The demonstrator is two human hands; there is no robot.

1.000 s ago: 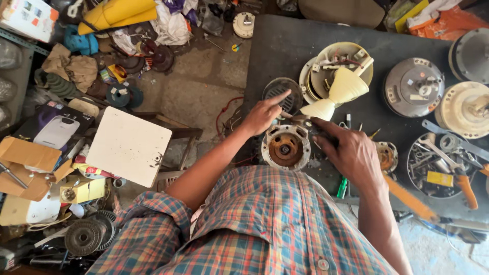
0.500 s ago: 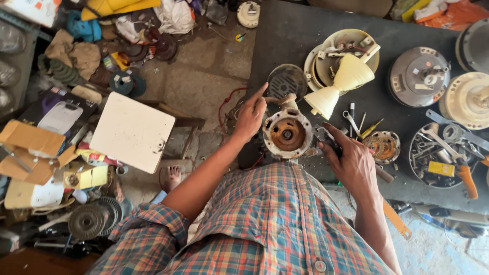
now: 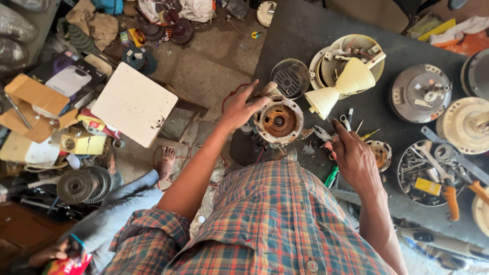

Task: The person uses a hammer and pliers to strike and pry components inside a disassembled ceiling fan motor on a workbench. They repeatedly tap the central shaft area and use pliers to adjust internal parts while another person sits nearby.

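A rusty round motor housing (image 3: 278, 120) stands at the near edge of a dark workbench (image 3: 300, 30). My left hand (image 3: 240, 105) rests against the housing's left rim, fingers spread. My right hand (image 3: 352, 155) hovers to the right of the housing, above small pliers (image 3: 323, 133) and screwdrivers (image 3: 368, 135) lying on the bench; whether it grips one is unclear. A cream cone-shaped fan part (image 3: 342, 85) lies just beyond the housing.
Fan motors (image 3: 422, 93), a cream round cover (image 3: 464, 125) and a round tray of tools (image 3: 427, 173) crowd the bench's right. A white stool (image 3: 134, 104) stands on the floor at left among scrap parts and boxes. Another person's hand (image 3: 53, 251) shows at bottom left.
My left hand has stayed on the motor housing's left rim. My right hand has drawn back from the housing toward the tools on its right. The view shifted slightly.
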